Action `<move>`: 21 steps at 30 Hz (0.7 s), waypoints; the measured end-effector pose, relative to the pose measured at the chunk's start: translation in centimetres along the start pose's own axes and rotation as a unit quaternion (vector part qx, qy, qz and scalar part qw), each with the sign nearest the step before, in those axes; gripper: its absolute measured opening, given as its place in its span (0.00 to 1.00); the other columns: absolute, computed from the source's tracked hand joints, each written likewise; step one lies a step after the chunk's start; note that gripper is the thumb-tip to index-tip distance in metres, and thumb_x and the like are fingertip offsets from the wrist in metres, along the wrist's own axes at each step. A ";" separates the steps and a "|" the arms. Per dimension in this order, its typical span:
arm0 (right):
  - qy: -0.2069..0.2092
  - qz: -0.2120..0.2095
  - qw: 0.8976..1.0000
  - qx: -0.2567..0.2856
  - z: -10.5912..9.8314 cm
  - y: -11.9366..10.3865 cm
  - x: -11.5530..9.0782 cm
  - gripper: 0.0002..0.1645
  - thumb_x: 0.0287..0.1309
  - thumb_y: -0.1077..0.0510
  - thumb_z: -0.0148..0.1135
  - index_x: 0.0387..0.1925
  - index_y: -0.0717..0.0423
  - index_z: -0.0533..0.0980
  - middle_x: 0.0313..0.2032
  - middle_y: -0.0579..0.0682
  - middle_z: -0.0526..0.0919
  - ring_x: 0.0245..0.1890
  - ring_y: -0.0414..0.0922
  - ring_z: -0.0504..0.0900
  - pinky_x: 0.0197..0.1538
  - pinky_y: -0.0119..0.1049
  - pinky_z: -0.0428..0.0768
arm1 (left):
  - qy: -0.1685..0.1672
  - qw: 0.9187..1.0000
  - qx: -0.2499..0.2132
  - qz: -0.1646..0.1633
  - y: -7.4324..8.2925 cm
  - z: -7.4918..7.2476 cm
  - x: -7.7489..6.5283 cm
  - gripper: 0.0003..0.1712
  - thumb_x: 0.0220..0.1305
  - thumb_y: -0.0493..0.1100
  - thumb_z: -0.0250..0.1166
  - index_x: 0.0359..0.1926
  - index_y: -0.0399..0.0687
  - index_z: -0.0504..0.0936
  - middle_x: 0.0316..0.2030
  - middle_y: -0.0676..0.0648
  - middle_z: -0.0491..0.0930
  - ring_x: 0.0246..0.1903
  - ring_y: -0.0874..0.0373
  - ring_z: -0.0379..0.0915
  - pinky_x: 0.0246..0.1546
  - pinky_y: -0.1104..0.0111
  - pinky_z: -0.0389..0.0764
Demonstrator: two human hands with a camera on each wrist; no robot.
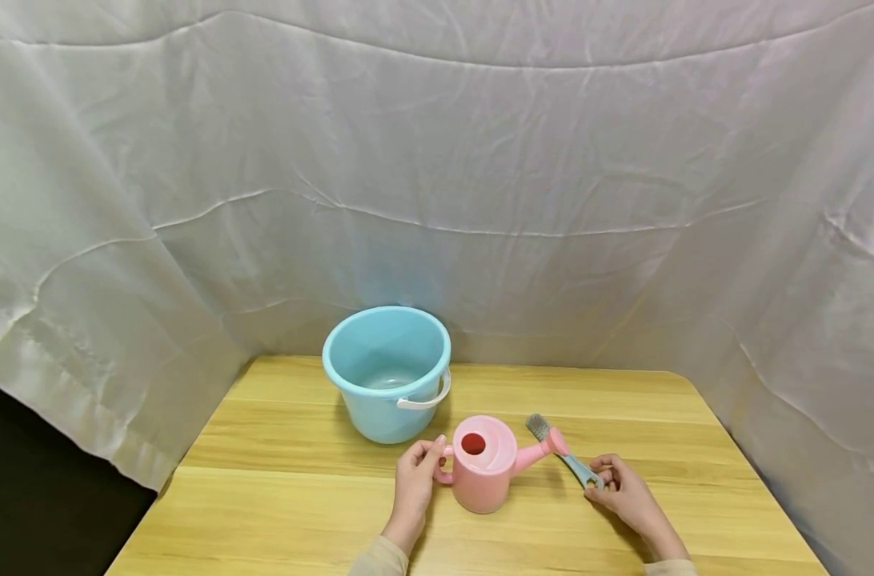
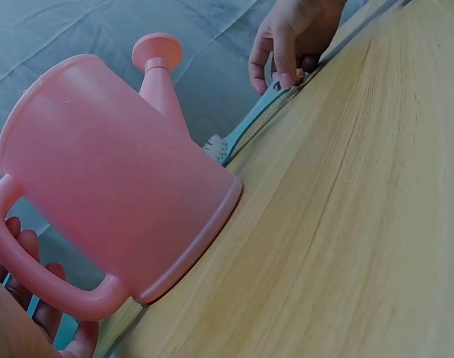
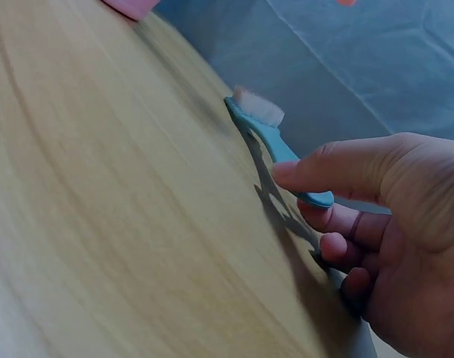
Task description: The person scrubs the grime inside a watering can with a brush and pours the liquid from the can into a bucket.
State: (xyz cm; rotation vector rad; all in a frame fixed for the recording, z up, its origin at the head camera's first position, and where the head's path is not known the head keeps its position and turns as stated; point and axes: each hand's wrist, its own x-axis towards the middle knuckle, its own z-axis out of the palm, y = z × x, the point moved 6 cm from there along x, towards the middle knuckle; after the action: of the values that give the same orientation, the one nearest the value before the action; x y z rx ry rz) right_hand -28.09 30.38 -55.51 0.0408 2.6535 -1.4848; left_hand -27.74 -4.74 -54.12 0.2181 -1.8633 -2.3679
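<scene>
- Your right hand (image 1: 624, 496) has taken hold of the blue handled scrubbing brush (image 1: 579, 470): thumb and fingers pinch the end of its grip, by the hanging hole. That much is done.
- The brush lies low over the wood-grain table (image 1: 264, 496), right of the can, bristles up, its grip end tilted off the surface. Whether its head touches the wood, I cannot tell.
- Your left hand (image 1: 411, 484) is curled about the side handle (image 1: 444, 478) of the pink watering can (image 1: 480, 490), so that hold looks made too; how firm it is, the pictures don't show.
- The can stands upright on the table between your hands, its spout (image 1: 529, 458) pointing right. In the head view, the sprinkler rose (image 1: 555, 441) overlaps the middle of the brush; I see no sign of contact.
- The light-blue bucket (image 1: 381, 418) stands upright behind the can and to its left, white bail (image 1: 424, 404) lowered, with neither hand on it.
- I'd judge you early in the handling: both things are held, but the can is not lifted, and neither it nor the brush is in the bucket. How much is left beyond that, I cannot tell.
</scene>
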 end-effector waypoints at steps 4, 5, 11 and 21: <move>-0.011 -0.007 0.999 0.030 0.0 0.0 0.0 0.31 0.52 0.67 0.69 0.55 0.68 0.66 0.33 0.53 0.77 0.25 0.36 0.66 0.26 0.26 0.68 | 0.000 1.000 0.001 0.000 0.0 0.0 0.0 0.21 0.66 0.50 0.64 0.34 0.32 0.79 0.26 0.48 0.74 0.18 0.59 0.74 0.34 0.63 0.87; -0.011 -0.009 0.999 0.036 -0.1 -0.1 0.0 0.31 0.52 0.67 0.70 0.55 0.68 0.67 0.33 0.53 0.78 0.24 0.36 0.66 0.26 0.25 0.68 | 0.000 1.000 0.002 0.000 -0.1 0.0 0.1 0.21 0.66 0.50 0.64 0.34 0.31 0.78 0.26 0.48 0.74 0.18 0.59 0.74 0.34 0.63 0.87; 0.005 -0.046 0.997 0.055 -0.4 -0.6 -0.1 0.30 0.49 0.68 0.71 0.53 0.70 0.68 0.34 0.52 0.78 0.27 0.34 0.67 0.28 0.25 0.70 | 0.003 1.000 0.002 -0.004 -0.1 0.0 0.1 0.21 0.65 0.50 0.65 0.34 0.32 0.79 0.27 0.47 0.74 0.18 0.59 0.73 0.32 0.62 0.88; 0.126 -0.110 0.984 -0.058 -1.3 -2.4 -0.5 0.21 0.51 0.61 0.72 0.47 0.62 0.77 0.32 0.49 0.79 0.28 0.29 0.70 0.29 0.25 0.75 | 0.005 1.000 -0.003 -0.005 -0.3 -0.1 0.2 0.22 0.63 0.51 0.67 0.33 0.32 0.78 0.26 0.44 0.74 0.18 0.60 0.72 0.30 0.63 0.88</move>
State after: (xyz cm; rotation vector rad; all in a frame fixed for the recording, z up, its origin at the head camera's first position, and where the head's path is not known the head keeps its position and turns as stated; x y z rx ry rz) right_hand -27.90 30.28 -52.75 -0.0814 3.0295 -1.4697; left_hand -27.88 -4.78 -54.40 0.2395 -1.8552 -2.3726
